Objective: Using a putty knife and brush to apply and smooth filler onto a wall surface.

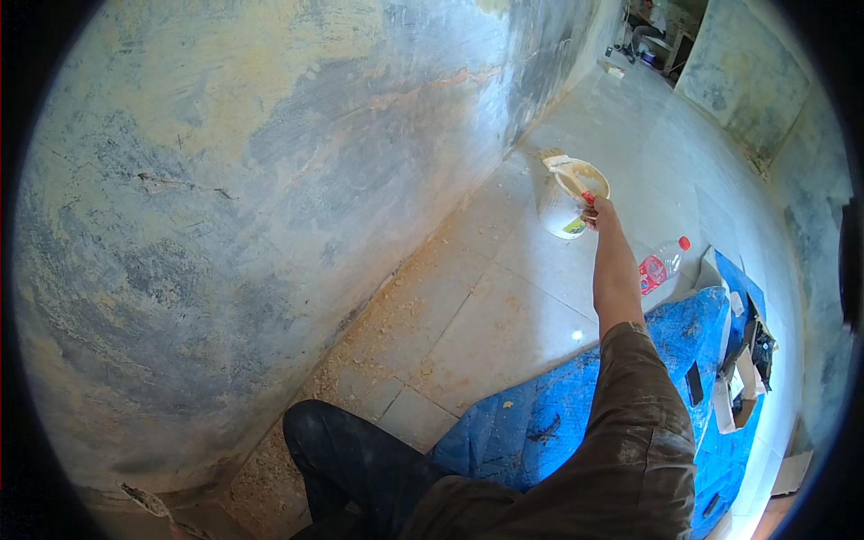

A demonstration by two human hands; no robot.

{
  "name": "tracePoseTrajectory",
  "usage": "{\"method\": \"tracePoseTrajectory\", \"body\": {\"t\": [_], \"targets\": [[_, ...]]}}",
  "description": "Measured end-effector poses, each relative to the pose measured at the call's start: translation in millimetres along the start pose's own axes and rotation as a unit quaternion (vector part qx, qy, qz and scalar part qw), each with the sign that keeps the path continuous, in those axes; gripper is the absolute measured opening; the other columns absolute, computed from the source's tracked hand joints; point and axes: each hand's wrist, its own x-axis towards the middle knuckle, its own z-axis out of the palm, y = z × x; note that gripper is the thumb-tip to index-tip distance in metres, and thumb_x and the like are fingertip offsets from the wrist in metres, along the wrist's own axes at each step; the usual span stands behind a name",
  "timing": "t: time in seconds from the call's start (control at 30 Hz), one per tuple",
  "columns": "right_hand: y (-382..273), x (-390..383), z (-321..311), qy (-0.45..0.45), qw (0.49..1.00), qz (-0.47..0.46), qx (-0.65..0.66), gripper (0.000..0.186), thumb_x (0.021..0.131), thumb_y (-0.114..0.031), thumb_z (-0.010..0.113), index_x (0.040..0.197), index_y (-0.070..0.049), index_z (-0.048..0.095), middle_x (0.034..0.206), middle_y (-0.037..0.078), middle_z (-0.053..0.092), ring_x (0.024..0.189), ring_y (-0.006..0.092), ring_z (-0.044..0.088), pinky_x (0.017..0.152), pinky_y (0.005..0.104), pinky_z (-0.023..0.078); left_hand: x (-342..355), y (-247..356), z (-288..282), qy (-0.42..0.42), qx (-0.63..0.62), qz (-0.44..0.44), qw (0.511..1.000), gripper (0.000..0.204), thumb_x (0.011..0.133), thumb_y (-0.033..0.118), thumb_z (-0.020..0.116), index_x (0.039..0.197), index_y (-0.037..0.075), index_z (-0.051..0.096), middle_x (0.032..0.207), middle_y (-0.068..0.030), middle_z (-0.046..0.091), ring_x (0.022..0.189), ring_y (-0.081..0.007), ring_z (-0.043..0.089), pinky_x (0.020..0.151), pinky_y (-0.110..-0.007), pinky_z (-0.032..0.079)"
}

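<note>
Note patchy grey-yellow wall along left, tiled floor beside it, then crumpled blue tarp at lower right. Find white bucket on tiles, clear bottle with red cap nearby. Locate brush above bucket's mouth, bristles outward past far rim. Judge as light, stiff-handled, softer at bristles, perhaps slippery if wet; best gripped by red end. Observe right hand closed around that end. Cannot tell hold of left hand, barely showing by scraper-like tool.
</note>
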Motion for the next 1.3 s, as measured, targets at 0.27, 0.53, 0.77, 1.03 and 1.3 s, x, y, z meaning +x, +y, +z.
{"method": "tracePoseTrajectory", "body": {"t": [0.27,0.53,0.77,1.03,1.3], "targets": [[-2,10,-9,-0.049,0.997,0.055,-0.021,0.032,0.096,-0.032,0.051,0.087,-0.003,0.062,0.077,0.01,0.065,0.072,0.026,0.07,0.064,0.038,0.056,-2,17,4,0.026,-0.005,-0.053,0.998,0.049,0.102,0.048,0.041,0.083,0.006,0.054,0.053,-0.0063,0.043,0.034,-0.0154,0.031,0.032,-0.029,0.036],[4,-5,-12,-0.094,0.992,0.054,-0.058,0.03,0.096,-0.03,0.05,0.099,-0.001,0.059,0.083,0.012,0.065,0.076,0.03,0.072,0.066,0.0403,0.059,0,11,-7,0.085,0.061,-0.049,0.993,0.046,0.103,0.043,0.04,0.086,0.003,0.055,0.057,-0.0069,0.046,0.037,-0.0145,0.032,0.034,-0.027,0.033],[18,-27,-13,-0.138,0.983,0.051,-0.106,0.042,0.088,-0.043,0.067,0.099,-0.003,0.059,0.084,0.01,0.062,0.075,0.0303,0.072,0.066,0.0393,0.06,-10,48,-6,0.1,0.057,-0.107,0.988,0.048,0.103,0.046,0.041,0.084,0.003,0.055,0.057,-0.0058,0.045,0.037,-0.0144,0.031,0.034,-0.026,0.032],[68,-118,-18,-0.178,0.976,0.006,-0.129,0.037,0.093,-0.044,0.055,0.088,-0.008,0.061,0.078,0.007,0.067,0.071,0.0249,0.073,0.06,0.0366,0.058,-3,19,-32,0.097,0.022,-0.088,0.991,0.046,0.102,0.045,0.044,0.086,0.004,0.057,0.06,-0.0048,0.045,0.044,-0.014,0.034,0.041,-0.029,0.033],[109,-232,-2,-0.222,0.964,-0.027,-0.144,0.044,0.097,-0.033,0.045,0.102,0.008,0.06,0.084,0.019,0.066,0.067,0.0308,0.072,0.051,0.0352,0.06,4,41,-38,0.099,0.033,-0.084,0.991,0.043,0.105,0.039,0.037,0.114,0.006,0.063,0.083,-0.0087,0.059,0.054,-0.0165,0.046,0.047,-0.03,0.039]]}}
